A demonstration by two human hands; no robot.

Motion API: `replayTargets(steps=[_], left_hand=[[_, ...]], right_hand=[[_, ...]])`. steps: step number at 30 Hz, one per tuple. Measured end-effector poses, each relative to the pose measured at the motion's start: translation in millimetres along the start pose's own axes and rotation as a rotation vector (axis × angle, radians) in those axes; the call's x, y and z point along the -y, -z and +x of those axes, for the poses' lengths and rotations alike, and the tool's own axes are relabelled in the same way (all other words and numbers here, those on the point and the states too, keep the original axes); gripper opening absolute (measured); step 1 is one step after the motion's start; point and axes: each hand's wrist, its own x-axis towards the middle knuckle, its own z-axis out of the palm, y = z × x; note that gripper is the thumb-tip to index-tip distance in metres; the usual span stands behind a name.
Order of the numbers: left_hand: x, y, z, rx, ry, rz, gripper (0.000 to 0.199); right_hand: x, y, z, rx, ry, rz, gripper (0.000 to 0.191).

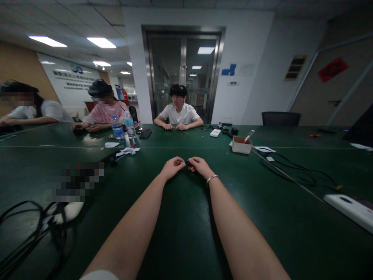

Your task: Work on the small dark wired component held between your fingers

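Observation:
Out over the green table (186, 217), both my arms are stretched forward and the hands meet in front of me. My left hand (171, 168) is closed, its fingertips pinching a small silver-coloured piece (182, 162). Closed too, my right hand (201, 167) pinches a small black piece (188, 163) right beside the silver one. The two pieces appear to touch end to end; whether they are joined I cannot tell. Fingers cover much of both, and they are too small to name. A silver bracelet (212, 179) circles my right wrist.
A small open box (241, 146) stands ahead on the right, near black cables (291, 171). Two water bottles (118, 128) stand ahead left; more cables (37, 225) lie at near left. A white device (349, 210) is at far right. Several people sit around the table.

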Motion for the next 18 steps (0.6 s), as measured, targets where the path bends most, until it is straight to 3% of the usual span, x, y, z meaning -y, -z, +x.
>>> replayTargets(steps=[18], left_hand=[[-5.6, 1.7, -0.9, -0.005, -0.009, -0.034, 0.034]], right_hand=[[-1.8, -0.1, 0.7, -0.003, 0.006, -0.01, 0.011]])
